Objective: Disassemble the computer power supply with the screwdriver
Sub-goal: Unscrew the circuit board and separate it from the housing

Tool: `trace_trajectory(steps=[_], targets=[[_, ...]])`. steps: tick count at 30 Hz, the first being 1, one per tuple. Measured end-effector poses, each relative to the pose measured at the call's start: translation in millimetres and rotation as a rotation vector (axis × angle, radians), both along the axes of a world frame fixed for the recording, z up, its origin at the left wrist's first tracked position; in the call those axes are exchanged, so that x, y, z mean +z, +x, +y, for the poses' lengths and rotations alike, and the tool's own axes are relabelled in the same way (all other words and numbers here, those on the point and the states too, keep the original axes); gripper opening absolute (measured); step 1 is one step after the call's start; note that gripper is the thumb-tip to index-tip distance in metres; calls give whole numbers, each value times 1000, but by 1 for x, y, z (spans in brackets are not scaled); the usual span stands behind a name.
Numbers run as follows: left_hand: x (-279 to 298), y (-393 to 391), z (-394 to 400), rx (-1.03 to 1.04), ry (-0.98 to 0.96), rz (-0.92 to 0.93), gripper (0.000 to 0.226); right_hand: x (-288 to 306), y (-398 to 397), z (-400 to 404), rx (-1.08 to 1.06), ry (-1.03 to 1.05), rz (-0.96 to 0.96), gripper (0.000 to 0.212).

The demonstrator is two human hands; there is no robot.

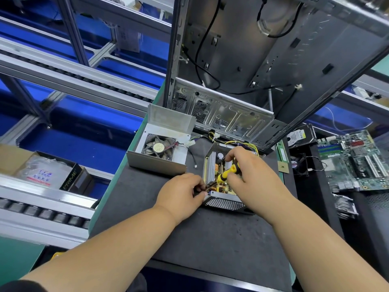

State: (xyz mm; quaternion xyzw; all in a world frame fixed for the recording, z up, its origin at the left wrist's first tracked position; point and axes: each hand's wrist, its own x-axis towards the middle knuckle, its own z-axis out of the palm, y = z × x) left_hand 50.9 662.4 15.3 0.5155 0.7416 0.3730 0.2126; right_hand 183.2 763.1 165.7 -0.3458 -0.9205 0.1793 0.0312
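Observation:
The opened power supply (223, 202) sits on the dark mat, its circuit board and heat sinks exposed inside a perforated metal shell. My right hand (250, 175) grips a yellow and black screwdriver (226, 173), whose tip points down-left into the near left corner of the board. My left hand (181, 194) rests at that corner, fingers pinching around the screwdriver's shaft near the tip. The removed cover with its fan (160, 148) lies upside down to the left, linked by thin wires.
An empty computer case (252, 81) stands open behind the power supply. A motherboard (357, 159), a hard drive (299, 135) and a small fan (299, 165) lie to the right. Roller conveyor rails (63, 70) and a cardboard box (42, 171) are on the left.

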Motion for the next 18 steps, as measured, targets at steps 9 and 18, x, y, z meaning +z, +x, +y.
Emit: trace_trajectory(steps=[9,18], targets=[[-2,0,1,1,3,-6,10,2,-1,1,-13,43,5,14],[-2,-1,1,2,-12,-12,14,3,-2,-1,-19,76,-66,17]])
